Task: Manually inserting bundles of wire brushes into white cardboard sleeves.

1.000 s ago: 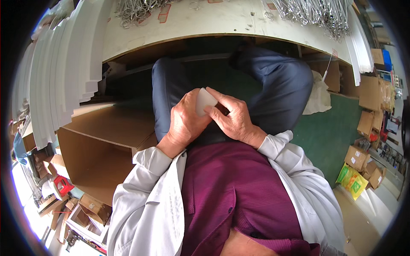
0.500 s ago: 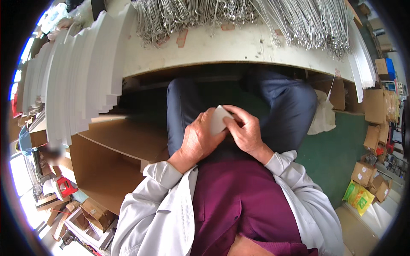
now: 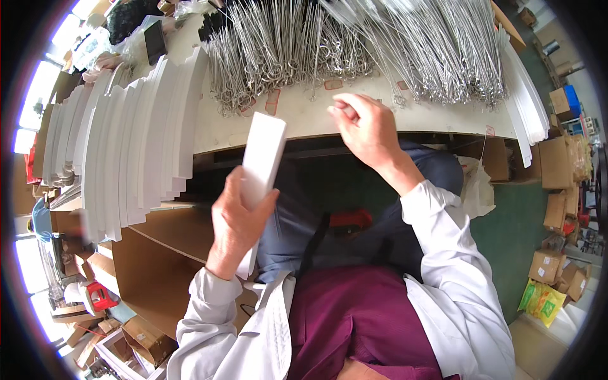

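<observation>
My left hand (image 3: 239, 218) is wrapped round a long, slim white box (image 3: 263, 152), which looks like thin cardboard. Its far end tilts up in front of the bench edge; a white strip of its lower part shows beneath my wrist. Raised in front of the bench, my right hand (image 3: 370, 130) is closed, thumb and fingers curled together. Whatever may be between those fingertips is hidden. Beyond both hands, on the white bench (image 3: 297, 117), lies a thick spread of thin metal skewers (image 3: 272, 63) with ring-shaped ends toward me.
Several white slim boxes (image 3: 136, 139) stand stacked at the left of the bench, and more white boxes (image 3: 529, 107) at its right end. An open brown carton (image 3: 158, 272) is beside my left forearm. A red object (image 3: 351, 219) shows below the bench, between my legs.
My hands have parted from being together in my lap. The left has moved left with the white box, now seen lengthwise; the right has risen toward the bench, off the box.
</observation>
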The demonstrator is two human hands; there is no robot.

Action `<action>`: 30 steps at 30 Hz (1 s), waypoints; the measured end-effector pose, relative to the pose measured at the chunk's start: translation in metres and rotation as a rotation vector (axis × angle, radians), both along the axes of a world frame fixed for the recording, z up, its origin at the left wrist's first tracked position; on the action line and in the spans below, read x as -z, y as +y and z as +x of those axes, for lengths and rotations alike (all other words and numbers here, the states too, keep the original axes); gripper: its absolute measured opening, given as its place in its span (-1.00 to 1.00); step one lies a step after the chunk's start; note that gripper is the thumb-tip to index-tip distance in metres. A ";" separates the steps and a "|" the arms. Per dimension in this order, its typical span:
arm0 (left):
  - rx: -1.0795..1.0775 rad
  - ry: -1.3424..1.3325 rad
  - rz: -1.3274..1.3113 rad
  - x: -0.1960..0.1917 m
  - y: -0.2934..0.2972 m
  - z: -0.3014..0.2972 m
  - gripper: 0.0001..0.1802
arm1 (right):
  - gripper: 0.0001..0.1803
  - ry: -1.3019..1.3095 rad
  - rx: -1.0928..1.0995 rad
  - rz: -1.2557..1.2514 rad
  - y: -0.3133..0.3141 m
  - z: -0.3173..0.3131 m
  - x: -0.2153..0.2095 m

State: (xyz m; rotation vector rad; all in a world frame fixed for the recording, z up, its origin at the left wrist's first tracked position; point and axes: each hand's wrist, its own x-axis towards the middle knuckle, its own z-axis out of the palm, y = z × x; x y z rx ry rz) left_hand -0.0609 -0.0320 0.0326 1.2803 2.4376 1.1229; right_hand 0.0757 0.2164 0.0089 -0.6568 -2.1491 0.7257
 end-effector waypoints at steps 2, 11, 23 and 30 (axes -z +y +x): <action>-0.120 -0.005 -0.099 -0.020 0.008 -0.016 -0.31 | -0.78 -0.022 -0.035 0.150 0.008 -0.026 0.004; -0.294 0.156 -0.019 -0.066 0.063 -0.103 -0.44 | -0.83 -0.103 -0.026 0.363 0.017 -0.049 0.020; -0.226 0.372 -0.352 -0.056 0.156 -0.165 -0.30 | -0.91 -0.108 -0.071 0.340 0.016 -0.045 0.020; -0.234 0.539 -0.531 -0.058 0.182 -0.171 -0.30 | -0.87 -0.023 -0.041 0.102 0.010 -0.036 0.013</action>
